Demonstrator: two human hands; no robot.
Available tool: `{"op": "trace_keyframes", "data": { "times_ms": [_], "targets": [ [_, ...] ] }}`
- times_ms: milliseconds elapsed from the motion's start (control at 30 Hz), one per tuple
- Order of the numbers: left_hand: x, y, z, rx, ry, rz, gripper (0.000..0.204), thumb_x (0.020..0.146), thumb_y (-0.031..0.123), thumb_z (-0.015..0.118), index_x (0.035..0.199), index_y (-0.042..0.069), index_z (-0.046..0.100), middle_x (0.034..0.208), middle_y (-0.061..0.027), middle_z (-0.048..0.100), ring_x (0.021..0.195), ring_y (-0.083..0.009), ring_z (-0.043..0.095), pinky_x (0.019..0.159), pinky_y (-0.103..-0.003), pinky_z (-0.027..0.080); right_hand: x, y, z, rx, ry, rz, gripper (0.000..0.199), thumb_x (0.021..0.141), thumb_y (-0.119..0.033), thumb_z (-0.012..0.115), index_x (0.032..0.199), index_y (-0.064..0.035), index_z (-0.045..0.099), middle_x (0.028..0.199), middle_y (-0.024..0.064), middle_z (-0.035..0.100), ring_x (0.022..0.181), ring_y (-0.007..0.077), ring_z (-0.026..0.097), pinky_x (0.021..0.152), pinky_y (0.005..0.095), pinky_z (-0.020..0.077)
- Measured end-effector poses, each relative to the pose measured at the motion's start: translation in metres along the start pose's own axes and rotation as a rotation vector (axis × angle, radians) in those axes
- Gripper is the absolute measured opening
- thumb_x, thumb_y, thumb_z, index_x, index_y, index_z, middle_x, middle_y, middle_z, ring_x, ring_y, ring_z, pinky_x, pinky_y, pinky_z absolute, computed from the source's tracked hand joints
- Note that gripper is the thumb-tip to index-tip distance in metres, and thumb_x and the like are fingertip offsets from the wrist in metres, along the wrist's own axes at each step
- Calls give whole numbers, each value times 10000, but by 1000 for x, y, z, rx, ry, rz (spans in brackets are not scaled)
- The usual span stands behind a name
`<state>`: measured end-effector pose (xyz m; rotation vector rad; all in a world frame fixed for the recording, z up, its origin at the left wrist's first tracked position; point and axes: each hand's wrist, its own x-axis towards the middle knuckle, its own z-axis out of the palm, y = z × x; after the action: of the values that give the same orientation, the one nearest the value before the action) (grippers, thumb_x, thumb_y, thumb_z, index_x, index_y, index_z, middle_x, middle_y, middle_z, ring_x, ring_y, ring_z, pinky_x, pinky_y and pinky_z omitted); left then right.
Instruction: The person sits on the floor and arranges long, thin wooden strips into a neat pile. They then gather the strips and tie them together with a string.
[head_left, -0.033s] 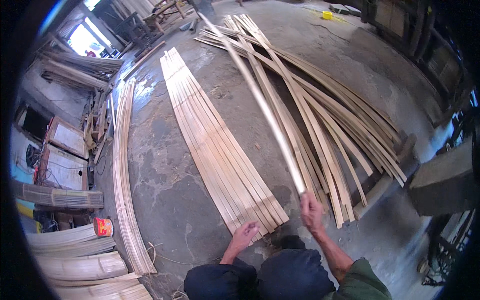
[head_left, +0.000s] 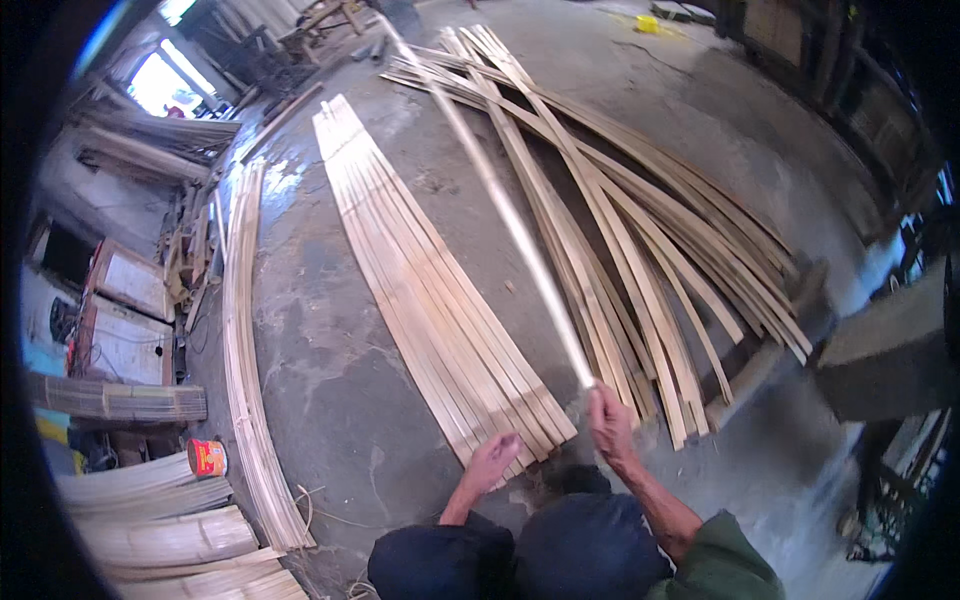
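My right hand [head_left: 610, 425] is closed around the near end of a long, pale bamboo strip [head_left: 515, 225], which slants away to the far left above the floor. Left of it, a row of similar strips [head_left: 430, 290] lies flat, side by side. Over that row's near end is my left hand [head_left: 490, 462], its fingers loosely apart and nothing visible in them; whether it touches the strips I cannot tell. To the right of the held strip, a crossed, fanned pile of strips [head_left: 610, 200] lies on the floor.
A narrow bundle of strips [head_left: 243, 350] runs along the left. Beyond it stand a red and yellow tub [head_left: 207, 457] and stacked split bamboo [head_left: 160, 540]. A beam [head_left: 770, 370] lies under the pile's near end. A thick block [head_left: 885, 350] juts in at the right.
My right hand has shifted slightly left, carrying the bamboo strip with it toward the flat row. My left hand has risen a little.
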<state>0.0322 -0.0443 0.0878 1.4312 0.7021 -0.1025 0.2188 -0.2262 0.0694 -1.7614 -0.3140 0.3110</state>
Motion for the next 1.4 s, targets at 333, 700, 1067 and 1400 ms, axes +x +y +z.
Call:
{"op": "trace_keyframes", "data": {
  "times_ms": [333,700,1067,1400],
  "targets": [
    [61,43,46,-301,13,-76,236,1001,174,532,1169,8,534,1074,-126,637,863,-189,657,794,-336,570,-33,-21,13,-368,-225,-122,252,978,-272,537,1145,-94,603,856,184,680,727,395,666,635,437,533],
    [65,37,43,-645,-71,-35,230,1006,209,548,1143,26,519,1052,-136,648,934,-222,675,833,-378,595,121,4,-119,-851,-13,-153,315,889,-242,625,1116,-28,580,1000,209,595,948,409,567,809,487,470],
    [154,43,72,-809,-91,-28,285,1021,230,514,1170,-12,490,1120,-204,638,999,-290,671,891,-412,585,125,26,-125,-817,8,-204,242,865,-216,642,984,-11,588,798,169,528,791,333,535,725,439,433],
    [173,57,26,206,-446,-290,547,1021,398,468,1086,-133,581,901,-274,682,821,-299,712,603,-329,606,106,-42,-109,-495,158,-106,342,871,-177,679,1171,-28,611,772,115,626,691,173,593,649,326,481]
  ]
}}
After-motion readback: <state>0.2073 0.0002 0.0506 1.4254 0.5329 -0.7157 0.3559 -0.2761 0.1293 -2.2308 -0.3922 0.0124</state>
